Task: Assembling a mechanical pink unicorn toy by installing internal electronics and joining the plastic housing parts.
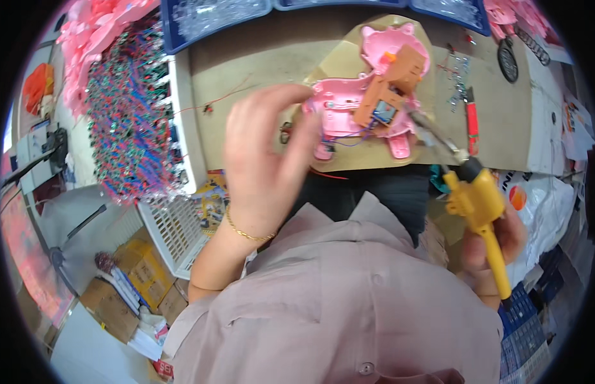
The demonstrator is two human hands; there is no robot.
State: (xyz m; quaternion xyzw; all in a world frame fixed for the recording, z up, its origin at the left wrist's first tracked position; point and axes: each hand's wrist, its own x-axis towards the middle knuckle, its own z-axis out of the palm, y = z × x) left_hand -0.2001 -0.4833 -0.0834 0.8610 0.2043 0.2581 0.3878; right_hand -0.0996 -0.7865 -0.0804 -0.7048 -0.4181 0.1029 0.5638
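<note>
My right hand (496, 240) is wrapped round a yellow soldering gun (480, 198). Its metal tip points up and left, close to an orange plastic housing (379, 102) with a small blue-green circuit board (384, 112) in it. The housing lies on a pink animal-shaped toy shell (342, 93), hollow side up. Purple wires (349, 142) run from the board across the shell's lower part. My left hand (262, 150), slightly blurred, is at the shell's left edge with thumb and forefinger apart; whether the fingertips touch it I cannot tell.
A brown sheet (326, 64) lies under the shell. Left stands a white crate (185, 121) heaped with wired parts (128, 115). Blue bins (221, 18) of clear pieces line the far edge. A red-handled cutter (471, 125), small metal bits (459, 80) and a solder coil (507, 61) lie right.
</note>
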